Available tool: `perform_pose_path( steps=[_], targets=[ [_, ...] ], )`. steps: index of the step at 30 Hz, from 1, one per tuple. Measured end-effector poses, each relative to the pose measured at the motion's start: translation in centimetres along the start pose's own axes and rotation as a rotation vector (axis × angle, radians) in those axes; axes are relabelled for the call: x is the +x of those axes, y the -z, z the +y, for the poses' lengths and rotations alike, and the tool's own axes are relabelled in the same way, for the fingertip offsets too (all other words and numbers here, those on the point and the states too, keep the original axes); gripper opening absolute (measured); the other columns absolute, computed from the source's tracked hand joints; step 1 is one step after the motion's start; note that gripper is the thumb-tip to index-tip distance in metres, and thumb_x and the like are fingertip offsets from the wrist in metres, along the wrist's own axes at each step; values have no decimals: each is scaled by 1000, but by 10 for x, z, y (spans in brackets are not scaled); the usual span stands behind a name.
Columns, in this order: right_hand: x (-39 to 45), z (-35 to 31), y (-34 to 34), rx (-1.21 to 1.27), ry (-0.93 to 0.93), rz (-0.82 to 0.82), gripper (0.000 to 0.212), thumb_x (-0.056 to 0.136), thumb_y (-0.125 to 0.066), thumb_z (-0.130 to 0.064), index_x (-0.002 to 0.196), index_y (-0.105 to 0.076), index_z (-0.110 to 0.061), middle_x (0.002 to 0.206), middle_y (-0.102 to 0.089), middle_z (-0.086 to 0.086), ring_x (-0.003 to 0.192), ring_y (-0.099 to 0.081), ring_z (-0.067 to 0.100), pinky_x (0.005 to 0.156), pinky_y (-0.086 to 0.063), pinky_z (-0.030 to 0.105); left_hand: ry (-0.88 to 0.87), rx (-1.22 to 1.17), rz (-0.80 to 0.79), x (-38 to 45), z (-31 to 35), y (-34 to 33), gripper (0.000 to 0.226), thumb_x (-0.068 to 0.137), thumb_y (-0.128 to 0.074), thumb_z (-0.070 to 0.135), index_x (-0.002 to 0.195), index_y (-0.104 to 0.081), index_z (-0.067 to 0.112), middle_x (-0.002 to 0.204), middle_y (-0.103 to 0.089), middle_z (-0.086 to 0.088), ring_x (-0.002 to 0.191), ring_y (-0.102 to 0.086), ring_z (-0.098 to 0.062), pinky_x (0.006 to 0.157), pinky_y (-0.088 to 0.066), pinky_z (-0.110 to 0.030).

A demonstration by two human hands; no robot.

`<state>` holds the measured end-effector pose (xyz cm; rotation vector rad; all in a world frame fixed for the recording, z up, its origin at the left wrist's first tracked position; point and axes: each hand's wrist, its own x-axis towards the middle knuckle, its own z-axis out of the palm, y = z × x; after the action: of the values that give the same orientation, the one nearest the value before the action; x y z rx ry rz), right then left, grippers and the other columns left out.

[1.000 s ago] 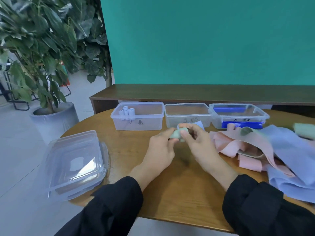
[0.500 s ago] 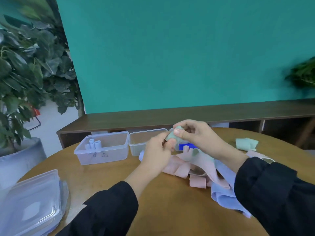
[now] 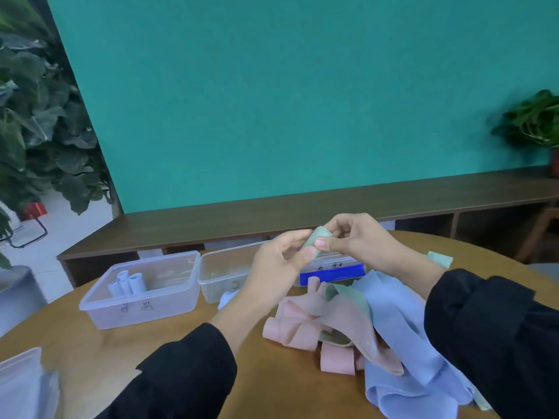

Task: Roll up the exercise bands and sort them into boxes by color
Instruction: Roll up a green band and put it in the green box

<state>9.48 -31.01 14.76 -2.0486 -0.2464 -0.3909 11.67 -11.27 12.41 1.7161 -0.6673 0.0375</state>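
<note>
— Two hands, left hand and right hand, pinch my green roll above the desk. Grip's tight.

— Risk?

— It may unroll if either thumb slips.

Left hand: raised in front of the chest, palm turned inward, thumb and fingers pinching the lower end of the green roll.
Right hand: at the same height, just beside the left, fingers curled, thumb on the roll's upper end.
Forearms: both bare at the wrist, angled up and inward.
Sleeves: black, on both arms.
</note>
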Motion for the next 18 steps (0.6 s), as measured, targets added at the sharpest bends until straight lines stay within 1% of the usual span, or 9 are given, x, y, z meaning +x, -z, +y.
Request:
perform_pose_path(
  steps=[1,3,6,9,12,14,15,16,18],
  targets=[
    [3,2,-1,25,-12,9,24,75,-86,-43,83,-75,-23,79,-69,10,71,-55,16,71,-45,41,-2,-31,13,4,-2,-1,31,94,-72,13,118,-69,31,116,-74,12,108,-68,-3,90,-56,-23],
    [11,8,-4,80,-34,8,21,79,-86,-33,85,-75,-17,71,-63,2,67,-51,13,68,-40,34,7,-101,40,15,-10,-3,31,90,-73,3,115,-72,21,109,-77,6,102,-72,-8,83,-56,-20],
    [20,13,-7,174,-44,-24,18,81,-83,-26,89,-76,-11,69,-63,-2,61,-49,10,60,-41,22,25,-145,93,28,-20,-6,27,90,-71,-2,112,-71,14,104,-78,3,98,-74,-11,78,-55,-19],
    [31,19,-6,217,-47,-105,18,79,-81,-28,89,-78,-14,74,-67,5,64,-53,11,64,-47,23,32,-155,108,37,-34,-5,21,91,-71,-2,108,-69,11,101,-79,2,95,-74,-9,75,-55,-18],
    [50,31,-10,111,-59,-125,13,84,-82,-22,89,-76,-13,74,-66,5,66,-54,13,66,-45,27,43,-184,119,42,-48,-1,26,90,-71,-3,113,-70,8,104,-79,1,95,-74,-7,76,-54,-16],
    [66,38,-16,31,-66,-117,10,85,-81,-22,89,-76,-14,73,-68,4,68,-55,14,67,-46,30,52,-181,127,45,-56,4,33,88,-74,0,116,-72,16,109,-77,4,100,-72,-4,79,-53,-15],
    [75,43,-19,-16,-68,-105,11,85,-82,-24,89,-76,-15,75,-71,4,69,-57,14,69,-47,32,55,-154,137,47,-62,6,38,87,-77,4,120,-71,22,115,-75,7,106,-70,-2,84,-53,-15],
    [84,47,-20,-84,-69,-88,13,84,-82,-27,90,-76,-17,79,-73,2,70,-59,13,70,-48,31,60,-99,167,47,-68,8,44,86,-80,12,125,-69,27,123,-72,10,112,-67,0,91,-52,-17],
    [101,56,-22,-284,-81,-52,18,84,-82,-32,94,-75,-17,84,-74,-1,72,-62,9,70,-48,23,67,7,280,42,-81,12,52,85,-82,25,133,-64,36,131,-67,15,122,-61,0,104,-49,-26]
  ],
)
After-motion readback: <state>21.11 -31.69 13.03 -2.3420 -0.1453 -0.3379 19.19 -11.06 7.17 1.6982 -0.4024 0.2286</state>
